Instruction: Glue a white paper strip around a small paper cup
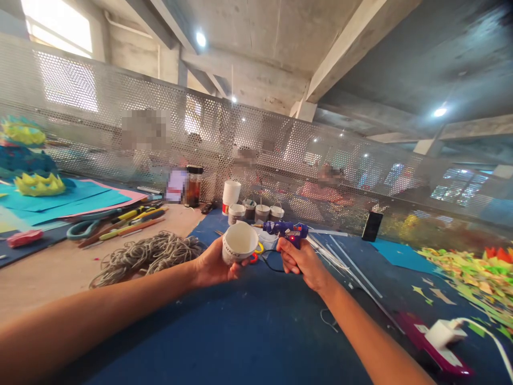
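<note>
My left hand (214, 264) is closed around a small white paper cup (239, 243), tipped so its open mouth faces me. My right hand (301, 262) grips the handle of a blue glue gun (285, 230), whose nozzle points left toward the cup's rim. A small red light shows on the gun, and a dark cord loops below it. Both hands hover above a dark blue sheet (248, 326) on the table.
A pile of grey cord (148, 254) lies left of the cup. Scissors and cutters (116, 222), stacked white cups (231, 195), small pots, glue sticks (340, 259), a phone (372, 226), coloured paper scraps (476, 278) and a charger (441, 334) surround them. People sit behind a perforated metal screen.
</note>
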The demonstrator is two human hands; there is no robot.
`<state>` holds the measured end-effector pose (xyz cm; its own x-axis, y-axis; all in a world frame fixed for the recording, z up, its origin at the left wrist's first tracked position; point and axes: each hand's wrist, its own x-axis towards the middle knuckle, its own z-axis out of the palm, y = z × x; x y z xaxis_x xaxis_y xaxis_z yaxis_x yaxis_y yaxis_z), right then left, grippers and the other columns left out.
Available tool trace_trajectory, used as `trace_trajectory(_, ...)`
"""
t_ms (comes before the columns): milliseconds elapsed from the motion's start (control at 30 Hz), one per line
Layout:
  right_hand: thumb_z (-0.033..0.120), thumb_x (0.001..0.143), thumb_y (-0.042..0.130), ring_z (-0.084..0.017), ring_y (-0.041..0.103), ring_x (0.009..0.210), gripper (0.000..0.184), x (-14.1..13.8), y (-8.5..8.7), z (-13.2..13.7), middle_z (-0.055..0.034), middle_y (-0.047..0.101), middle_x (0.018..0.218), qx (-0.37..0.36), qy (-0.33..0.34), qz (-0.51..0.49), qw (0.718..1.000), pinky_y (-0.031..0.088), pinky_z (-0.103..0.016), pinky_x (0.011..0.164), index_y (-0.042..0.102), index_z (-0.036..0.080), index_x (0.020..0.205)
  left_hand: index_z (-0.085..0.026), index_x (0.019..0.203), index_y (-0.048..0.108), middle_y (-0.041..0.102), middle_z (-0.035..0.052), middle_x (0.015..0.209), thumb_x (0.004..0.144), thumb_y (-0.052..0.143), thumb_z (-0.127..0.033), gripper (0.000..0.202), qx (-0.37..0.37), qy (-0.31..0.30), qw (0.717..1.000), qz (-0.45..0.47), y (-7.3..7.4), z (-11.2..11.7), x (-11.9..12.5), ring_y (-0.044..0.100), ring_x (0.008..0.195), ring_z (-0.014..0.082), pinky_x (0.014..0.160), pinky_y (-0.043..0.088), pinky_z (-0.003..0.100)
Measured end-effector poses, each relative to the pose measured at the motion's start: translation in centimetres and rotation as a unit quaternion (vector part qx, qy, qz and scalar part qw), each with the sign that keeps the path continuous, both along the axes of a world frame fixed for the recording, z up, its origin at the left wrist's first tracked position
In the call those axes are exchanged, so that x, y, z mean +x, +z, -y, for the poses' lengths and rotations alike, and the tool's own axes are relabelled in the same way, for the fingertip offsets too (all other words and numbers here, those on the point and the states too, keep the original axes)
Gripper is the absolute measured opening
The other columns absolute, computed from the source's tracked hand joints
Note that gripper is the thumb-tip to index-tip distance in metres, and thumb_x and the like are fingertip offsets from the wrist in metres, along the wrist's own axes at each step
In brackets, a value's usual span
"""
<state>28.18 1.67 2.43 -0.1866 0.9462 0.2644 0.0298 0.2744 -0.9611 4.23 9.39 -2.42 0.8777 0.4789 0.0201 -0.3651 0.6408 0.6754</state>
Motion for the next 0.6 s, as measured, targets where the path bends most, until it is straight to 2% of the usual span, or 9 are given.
trace_trajectory(233,0.061,0.084,0.073,-0.007,0.032,0.035,0.044,-0.32,-0.56,-0.24,0.0121,0.033,0.043,-0.014,-0.007,0.042,0.999,0.046,-0.025,0.046,0.065,0.020,0.075,-0.008,0.096,0.068,0.067,0.0135,0.074,0.092,0.059,-0.047,0.040,-0.006,-0.011,1.000,0.000,0.33,0.36,0.01,0.056,0.056,0.0134,0.051,0.043,0.018)
trace_trajectory(333,0.060,0.085,0.072,-0.006,0.031,0.036,0.042,-0.40,-0.39,-0.15,0.0120,0.034,0.045,-0.021,-0.021,-0.003,1.000,0.045,-0.024,0.047,0.064,0.019,0.076,-0.009,0.096,0.067,0.067,0.0129,0.073,0.091,0.059,-0.049,0.041,-0.005,-0.011,1.000,0.001,0.42,0.42,0.01,0.056,0.055,0.0135,0.051,0.042,0.019)
trace_trajectory(467,0.056,0.087,0.072,-0.004,0.026,0.037,0.039,-0.48,0.04,0.23,0.0126,0.033,0.048,-0.043,0.016,-0.080,0.996,0.041,-0.021,0.046,0.063,0.020,0.079,-0.010,0.097,0.067,0.066,0.0121,0.075,0.093,0.057,-0.052,0.043,-0.001,-0.011,1.000,-0.003,0.36,0.49,0.01,0.054,0.056,0.0131,0.052,0.041,0.020)
trace_trajectory(600,0.056,0.089,0.071,-0.004,0.026,0.037,0.040,-0.57,-0.33,0.30,0.0128,0.033,0.048,-0.053,0.045,-0.066,0.995,0.043,-0.021,0.046,0.064,0.018,0.079,-0.010,0.103,0.066,0.065,0.0115,0.075,0.093,0.056,-0.051,0.044,0.002,-0.018,1.000,-0.001,0.41,0.61,0.04,0.053,0.055,0.0135,0.051,0.039,0.020)
